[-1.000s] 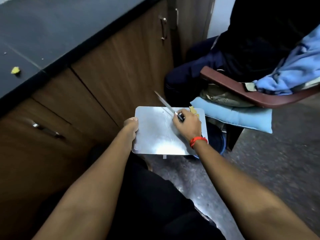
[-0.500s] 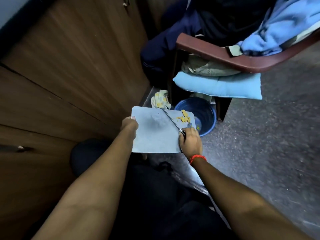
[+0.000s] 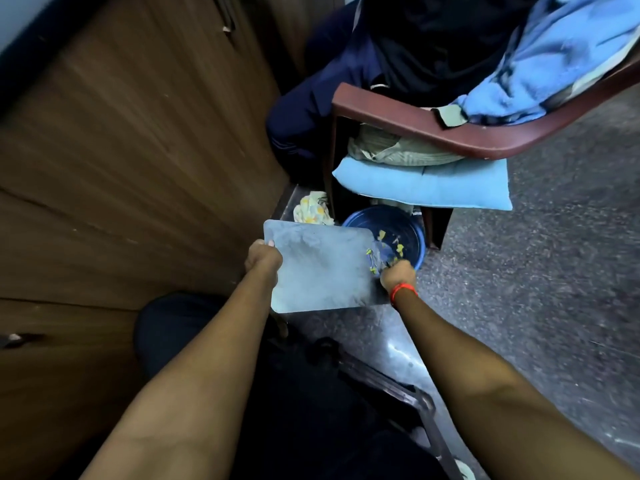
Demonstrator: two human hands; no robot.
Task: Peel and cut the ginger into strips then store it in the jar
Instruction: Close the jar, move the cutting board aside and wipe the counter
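My left hand (image 3: 263, 259) grips the left edge of a grey metal cutting board (image 3: 322, 268), held low above the floor. My right hand (image 3: 398, 277) grips a knife (image 3: 381, 261) at the board's right edge; its blade is blurred. Yellow ginger peel scraps (image 3: 384, 245) are at that edge and falling toward a blue bucket (image 3: 412, 233) just beyond it. No jar is in view.
Brown wooden cabinet doors (image 3: 138, 150) stand to the left. A chair with a reddish-brown arm (image 3: 433, 128), a light blue cushion (image 3: 426, 183) and heaped clothes is right behind the bucket. A crumpled patterned cloth (image 3: 311, 211) lies on the floor beside the bucket.
The view has dropped from the counter to the floor. The board has come down over the bucket, and the knife has swept the peel scraps to the right edge and off it.
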